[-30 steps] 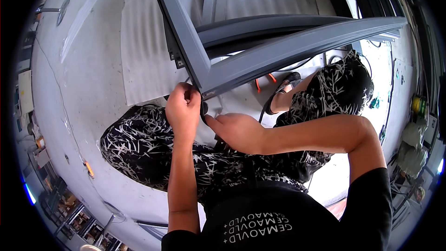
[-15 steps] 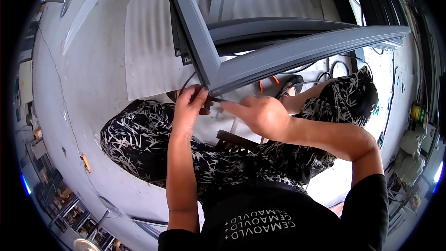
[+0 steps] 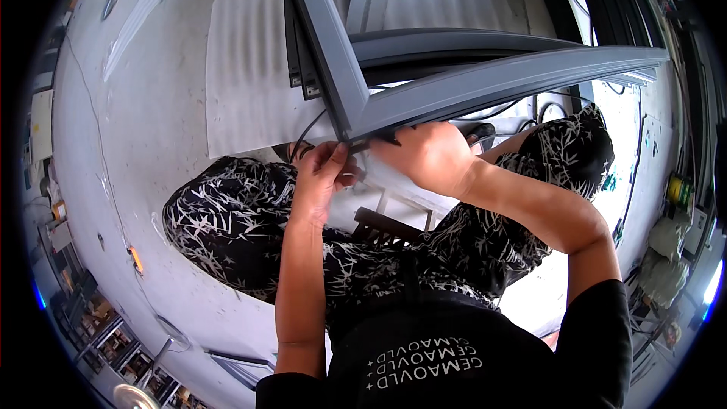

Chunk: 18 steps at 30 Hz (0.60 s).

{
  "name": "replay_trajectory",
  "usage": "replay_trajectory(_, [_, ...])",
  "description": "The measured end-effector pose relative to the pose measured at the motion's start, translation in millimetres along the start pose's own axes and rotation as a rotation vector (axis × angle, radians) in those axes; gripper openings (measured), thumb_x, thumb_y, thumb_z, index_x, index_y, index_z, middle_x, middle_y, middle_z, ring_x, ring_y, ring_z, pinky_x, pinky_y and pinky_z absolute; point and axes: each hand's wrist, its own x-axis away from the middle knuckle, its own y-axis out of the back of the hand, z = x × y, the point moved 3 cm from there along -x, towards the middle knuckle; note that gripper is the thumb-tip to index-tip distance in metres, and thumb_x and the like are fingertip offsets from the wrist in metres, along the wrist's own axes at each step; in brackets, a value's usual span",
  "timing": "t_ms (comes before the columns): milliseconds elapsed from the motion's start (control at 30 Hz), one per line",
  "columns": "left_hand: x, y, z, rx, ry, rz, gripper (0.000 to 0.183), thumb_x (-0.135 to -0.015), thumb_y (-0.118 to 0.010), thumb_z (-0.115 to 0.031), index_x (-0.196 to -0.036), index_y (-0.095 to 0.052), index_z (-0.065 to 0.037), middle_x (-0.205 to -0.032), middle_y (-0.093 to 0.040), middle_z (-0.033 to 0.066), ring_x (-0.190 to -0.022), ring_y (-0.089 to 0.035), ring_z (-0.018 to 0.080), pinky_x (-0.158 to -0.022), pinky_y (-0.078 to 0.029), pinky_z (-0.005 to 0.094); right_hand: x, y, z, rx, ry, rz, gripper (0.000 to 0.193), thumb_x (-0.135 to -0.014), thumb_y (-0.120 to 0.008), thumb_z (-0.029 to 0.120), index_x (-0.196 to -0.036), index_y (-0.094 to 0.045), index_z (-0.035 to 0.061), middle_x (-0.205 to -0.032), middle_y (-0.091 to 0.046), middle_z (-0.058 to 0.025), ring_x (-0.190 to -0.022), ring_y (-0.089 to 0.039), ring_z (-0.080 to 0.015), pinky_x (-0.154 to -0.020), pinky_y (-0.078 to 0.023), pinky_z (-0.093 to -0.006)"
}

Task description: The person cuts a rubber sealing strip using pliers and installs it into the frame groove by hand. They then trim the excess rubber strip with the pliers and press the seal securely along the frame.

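A grey metal window frame (image 3: pixel 454 87) stands in front of me, its corner (image 3: pixel 350 125) just above my hands. A thin black rubber strip (image 3: pixel 307 130) loops out from under that corner. My left hand (image 3: pixel 324 170) pinches the strip right below the corner. My right hand (image 3: pixel 428 153) presses against the underside of the frame's lower bar, fingers closed on the strip there. I am seated, with my legs in black-and-white patterned trousers (image 3: pixel 235 227) spread below the frame.
A white corrugated sheet (image 3: pixel 242 68) lies on the pale concrete floor (image 3: pixel 129 144) under the frame. More dark frame bars (image 3: pixel 485 38) stand behind. Cables (image 3: pixel 545 110) trail at the right. Shelves and clutter line the left and right edges.
The frame corner has shifted right and closer in view. My right hand has moved right along the lower bar, away from my left hand, which stays at the corner.
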Motion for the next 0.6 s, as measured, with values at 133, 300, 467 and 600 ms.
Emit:
replay_trajectory(133, [2.3,-8.1,-1.5,0.091,-0.021,0.062,0.025,-0.093,-0.066,-0.027,-0.099,-0.059,-0.004,-0.081,-0.064,0.0048,-0.074,-0.063,0.0150,-0.065,-0.050,0.0273,-1.0,-4.3,-7.2,-0.096,-0.059,0.070,0.019,-0.076,-0.061,0.012,-0.094,-0.064,0.0117,-0.065,-0.059,-0.0055,-0.062,-0.065,-0.0251,-0.051,-0.053,-0.0376])
replay_trajectory(300, [-4.6,-9.4,11.6,0.061,-0.118,-0.005,0.020,-0.094,-0.063,-0.023,-0.091,-0.059,-0.004,-0.078,-0.063,0.0042,-0.070,-0.063,0.0145,-0.063,-0.051,0.0267,-0.9,-2.2,-3.5,0.031,-0.003,-0.035,0.027,-0.071,-0.063,0.016,-0.098,-0.066,0.0185,-0.063,-0.054,-0.0016,-0.053,-0.060,-0.0192,-0.044,-0.049,-0.0321])
replay_trajectory(467, [-1.4,-18.7,18.3,-0.030,-0.220,-0.142,0.020,-0.095,-0.060,-0.023,-0.087,-0.059,-0.004,-0.073,-0.061,0.0035,-0.065,-0.062,0.0139,-0.061,-0.050,0.0264,-0.4,7.2,2.5,0.083,0.025,-0.055,0.029,-0.071,-0.063,0.016,-0.100,-0.066,0.0175,-0.064,-0.053,-0.0027,-0.052,-0.059,-0.0183,-0.044,-0.049,-0.0305])
replay_trajectory(600, [1.7,-17.1,17.5,0.032,-0.182,-0.116,0.024,-0.096,-0.060,-0.027,-0.089,-0.059,-0.004,-0.073,-0.060,0.0033,-0.066,-0.062,0.0143,-0.062,-0.051,0.0272,3.4,1.1,-0.3,0.130,0.066,-0.089,0.031,-0.071,-0.064,0.017,-0.102,-0.066,0.0161,-0.064,-0.052,-0.0018,-0.052,-0.058,-0.0169,-0.044,-0.048,-0.0288])
